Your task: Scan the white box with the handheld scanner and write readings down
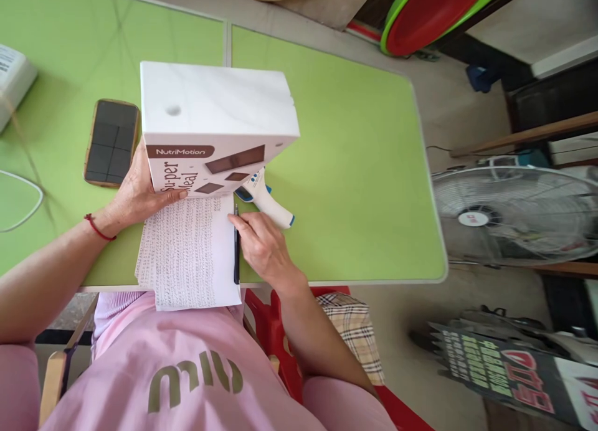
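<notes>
A white box (219, 101) printed "NutriMotion" and "Super Meal" stands on the table in front of me. My left hand (140, 188) grips its left side, thumb on the printed front. Below the box lie sheets of densely written paper (187, 256), overhanging the table's near edge. Along their right edge is a black pen (237, 256). Curled fingers of my right hand (264, 247) reach over the pen's upper part; whether they grip it is hidden. Just beyond that hand lies a white and blue handheld device (273, 207) shaped like an infrared thermometer, partly behind the box.
A phone (111, 143) lies left of the box on the green table (336, 169). Farther left are a white box-like object (14, 85) and a white cable (28, 225). A fan (486, 219) stands beyond the right edge, and a red stool (271, 319) is below.
</notes>
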Demonstrator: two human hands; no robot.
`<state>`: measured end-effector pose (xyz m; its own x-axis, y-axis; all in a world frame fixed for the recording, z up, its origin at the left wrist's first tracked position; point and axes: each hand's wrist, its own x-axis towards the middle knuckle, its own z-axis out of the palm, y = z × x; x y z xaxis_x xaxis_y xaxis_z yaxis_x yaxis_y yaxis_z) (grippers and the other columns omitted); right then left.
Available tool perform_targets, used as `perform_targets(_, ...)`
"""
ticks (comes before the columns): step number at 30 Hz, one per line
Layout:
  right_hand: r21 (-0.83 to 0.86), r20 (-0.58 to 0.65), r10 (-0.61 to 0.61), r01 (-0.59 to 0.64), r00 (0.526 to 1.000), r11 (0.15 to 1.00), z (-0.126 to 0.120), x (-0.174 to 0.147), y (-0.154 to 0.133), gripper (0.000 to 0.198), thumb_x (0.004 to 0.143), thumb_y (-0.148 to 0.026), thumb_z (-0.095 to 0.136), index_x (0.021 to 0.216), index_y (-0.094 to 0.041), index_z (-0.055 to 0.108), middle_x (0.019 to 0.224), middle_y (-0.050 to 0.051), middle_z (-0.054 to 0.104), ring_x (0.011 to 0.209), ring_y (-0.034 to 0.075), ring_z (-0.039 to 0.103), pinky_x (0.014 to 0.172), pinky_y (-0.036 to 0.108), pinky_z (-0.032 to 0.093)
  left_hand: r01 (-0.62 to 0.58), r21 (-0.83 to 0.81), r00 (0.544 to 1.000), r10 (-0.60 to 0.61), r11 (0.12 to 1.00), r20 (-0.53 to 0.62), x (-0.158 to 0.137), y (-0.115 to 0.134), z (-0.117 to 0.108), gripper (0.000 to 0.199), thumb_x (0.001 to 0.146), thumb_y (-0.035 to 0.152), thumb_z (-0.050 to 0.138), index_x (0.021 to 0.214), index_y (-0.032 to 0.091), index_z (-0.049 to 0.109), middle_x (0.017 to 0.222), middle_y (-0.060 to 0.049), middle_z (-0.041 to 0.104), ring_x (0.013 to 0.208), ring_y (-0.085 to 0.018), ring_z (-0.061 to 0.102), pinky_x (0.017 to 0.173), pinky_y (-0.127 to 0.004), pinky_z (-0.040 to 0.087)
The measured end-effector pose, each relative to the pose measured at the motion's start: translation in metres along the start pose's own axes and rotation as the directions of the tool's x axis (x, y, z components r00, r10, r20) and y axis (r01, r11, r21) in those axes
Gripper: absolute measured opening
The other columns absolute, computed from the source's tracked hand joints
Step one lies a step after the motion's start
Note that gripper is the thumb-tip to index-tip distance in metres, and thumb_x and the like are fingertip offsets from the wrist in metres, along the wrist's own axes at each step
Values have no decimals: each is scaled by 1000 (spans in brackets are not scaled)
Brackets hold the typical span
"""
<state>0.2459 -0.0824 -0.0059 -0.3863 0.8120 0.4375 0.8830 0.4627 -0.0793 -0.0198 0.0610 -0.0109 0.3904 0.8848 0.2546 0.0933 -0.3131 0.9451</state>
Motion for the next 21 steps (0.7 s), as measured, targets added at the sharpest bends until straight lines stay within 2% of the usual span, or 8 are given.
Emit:
perform_targets(4,-37,-45,53,-55,998,998,4,-3,5,36,95,-3,48,116,-21,71,87,6,64,77,18,57,71,34,52,-81,219,997,77,972,27,-2,-2,-2,74,71,61,89,127,21,62,133,-14,59,140,-43,45,120,-63,36)
perform_targets(7,-39,-92,293,-297,952,954,6,1,17,32,92,-15,57,121,-18,69,106,14,64,95,26,61,83,44,55,-93,243,996,94,966,7,-3,-5,-2,80,72,61,88,136,22,58,137,-14,57,136,-42,49,116,-63,41)
perform_targets(10,-42,10,495,-495,869,868,14,8,34,54,87,-34,67,135,-9,59,123,24,61,111,37,58,90,56,54,-93,199,994,104,976,-45,-4,-9,-2,89,70,58,91,143,25,52,137,-14,57,134,-41,51,114,-62,45)
perform_targets(13,21,160,570,-580,806,814,22,13,48,58,87,-43,65,135,-11,58,116,22,65,106,36,61,87,56,56,-78,127,988,94,989,-124,-6,-10,-2,93,66,55,94,143,27,50,135,-12,58,128,-38,57,108,-57,51)
perform_targets(15,120,159,618,-637,770,762,24,17,49,52,88,-47,62,128,-16,62,109,18,67,101,34,63,83,54,57,-72,102,984,87,992,-154,-8,-7,-2,91,66,53,95,141,27,51,134,-11,58,122,-35,60,104,-54,54)
perform_targets(17,304,37,676,-652,736,694,17,21,40,50,85,-53,63,122,-19,63,106,15,67,96,31,64,79,50,58,-59,61,982,69,996,-176,-10,-1,0,87,66,52,95,137,26,52,134,-11,58,120,-34,61,101,-52,56)
perform_targets(19,560,-103,731,-568,675,603,3,24,20,50,82,-55,67,118,-22,61,102,10,66,87,25,65,73,44,58,-18,-21,980,14,1000,-196,-14,6,4,82,67,53,94,133,25,53,132,-11,58,120,-33,61,98,-51,57)
perform_targets(21,791,-78,766,-428,638,438,-16,25,-8,43,82,-55,69,113,-25,61,87,3,63,71,19,60,62,36,55,36,-130,978,-61,991,-197,-18,13,8,78,68,53,93,128,24,53,128,-11,60,117,-33,63,95,-51,59)
